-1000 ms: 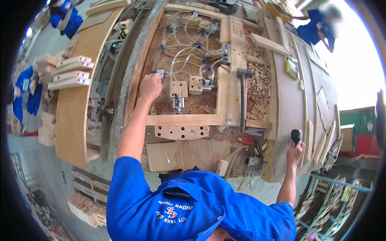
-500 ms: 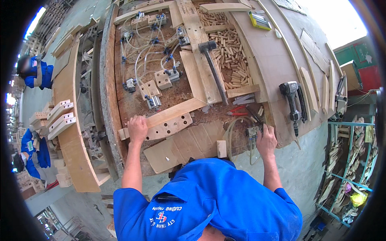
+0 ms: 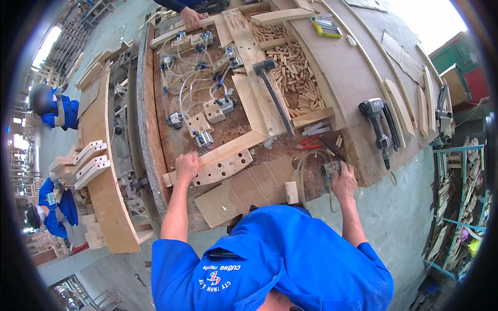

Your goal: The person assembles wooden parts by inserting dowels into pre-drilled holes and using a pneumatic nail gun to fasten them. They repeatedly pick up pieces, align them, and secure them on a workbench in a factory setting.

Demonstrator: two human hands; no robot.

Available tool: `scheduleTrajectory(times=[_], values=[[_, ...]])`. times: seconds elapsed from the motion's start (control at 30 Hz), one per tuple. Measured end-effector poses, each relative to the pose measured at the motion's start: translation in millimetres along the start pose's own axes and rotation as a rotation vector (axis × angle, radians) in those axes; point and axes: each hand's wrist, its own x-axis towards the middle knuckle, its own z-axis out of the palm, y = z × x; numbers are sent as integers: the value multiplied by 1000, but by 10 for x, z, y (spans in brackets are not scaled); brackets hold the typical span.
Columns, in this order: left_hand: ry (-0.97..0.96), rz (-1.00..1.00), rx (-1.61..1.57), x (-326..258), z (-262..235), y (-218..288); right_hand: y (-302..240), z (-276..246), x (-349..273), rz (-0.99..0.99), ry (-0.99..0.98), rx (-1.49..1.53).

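Observation:
My left hand [image 3: 187, 166] is closed over the near-left end of a pale wooden rail [image 3: 228, 149]. This rail meets other wooden pieces at an angled corner. Against its near side lies a wooden block with round holes [image 3: 224, 169]. My right hand [image 3: 344, 181] grips a small metal air valve [image 3: 331, 167] with clear hoses at the bench's near edge; its fingertips are partly hidden. Beyond the rail, small air cylinders [image 3: 205, 138] on drilled wooden blocks [image 3: 213, 111] are linked by looping clear tubes [image 3: 182, 94].
A black-headed hammer [image 3: 275, 93] lies on a wide board beside many wooden dowels [image 3: 293, 67]. Red-handled pliers [image 3: 309, 143], cardboard [image 3: 249, 187] and a small wood block [image 3: 291, 192] are nearby. A nail gun [image 3: 377, 124] lies right. Another person's hand [image 3: 192, 18] touches the far frame.
Another person's hand and dark sleeve have come in at the far end of the frame. My hands keep their places on the rail and the valve; the view has shifted slightly.

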Motion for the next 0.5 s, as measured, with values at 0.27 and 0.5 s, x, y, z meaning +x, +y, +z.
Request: scheduleTrajectory(times=[0.27,0.5], values=[[-61,-17,-20,60,-42,-7,-95,-48,-21,36,8,86],[-72,-291,-20,103,-175,147,-135,-132,-7,64,7,80]])
